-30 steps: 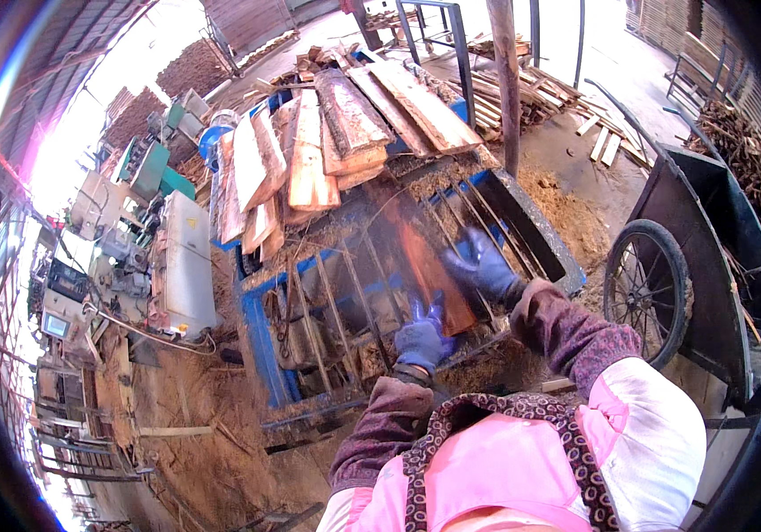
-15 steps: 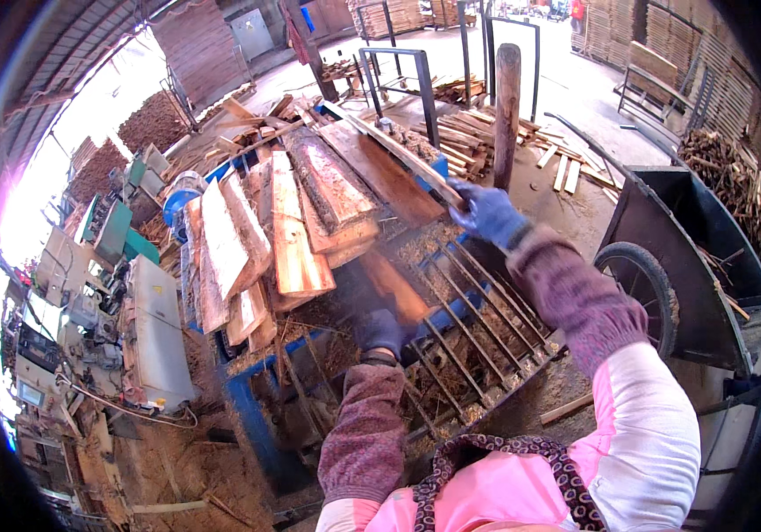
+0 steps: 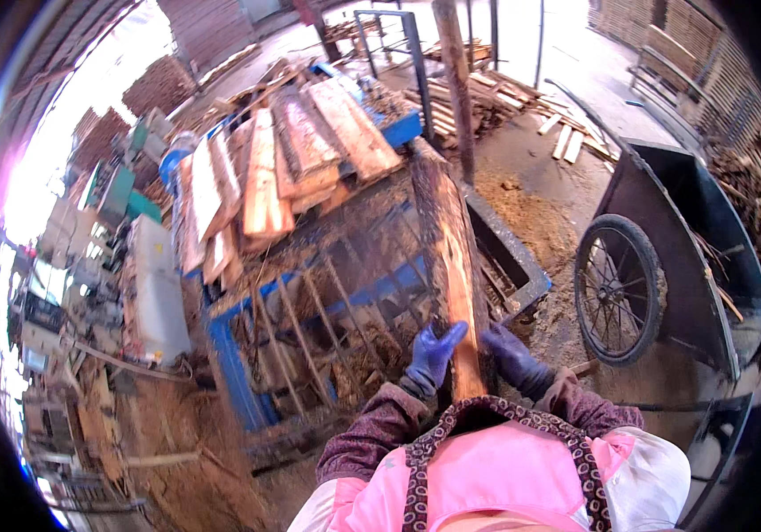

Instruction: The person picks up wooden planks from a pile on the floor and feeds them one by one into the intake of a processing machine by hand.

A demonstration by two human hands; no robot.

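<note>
A long rough-sawn board with bark along its edges (image 3: 451,266) points away from my body, its near end close to my apron. My left hand (image 3: 433,356), in a blue-purple glove, grips the board's left edge with the thumb on top. On the opposite edge my right hand (image 3: 519,358), gloved alike, is closed against the board; its fingers are partly hidden below. Under and beside the board is a blue metal frame (image 3: 231,359) with bars across it. Several other boards (image 3: 263,177) lie stacked at the frame's far end.
A dark cart (image 3: 664,244) with a spoked wheel (image 3: 618,291) stands at the right. A wooden post (image 3: 456,80) rises beyond the frame, with loose slats (image 3: 566,146) on the ground near it. Grey machinery (image 3: 157,288) is at the left, and sawdust covers the floor.
Both hands have come together at the near end of a board. My right hand has moved back from the far right, and the board now lies lengthwise before me. The view has shifted.
</note>
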